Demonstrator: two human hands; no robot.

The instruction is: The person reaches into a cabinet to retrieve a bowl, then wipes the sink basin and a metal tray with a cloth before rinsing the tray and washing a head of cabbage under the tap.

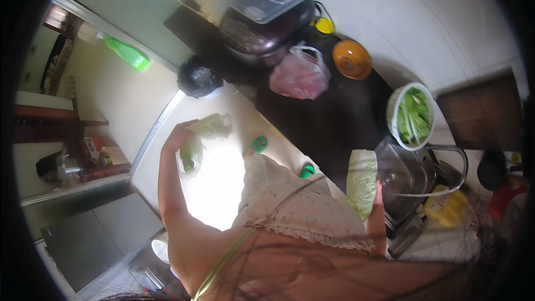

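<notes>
In my right hand is a long, pale green napa cabbage, held upright beside the steel sink. My left hand is stretched out to the left over the floor. It grips limp, pale green cabbage leaves, blurred and perhaps partly wrapped in clear plastic. Beyond that hand stands a bin lined with a black bag. A white colander of green leafy vegetables sits at the sink's far corner.
The dark counter bears a rice cooker, a plastic bag of something pink and an orange-brown bowl. A faucet arches over the sink near a yellow bottle. A green bottle is past the door track.
</notes>
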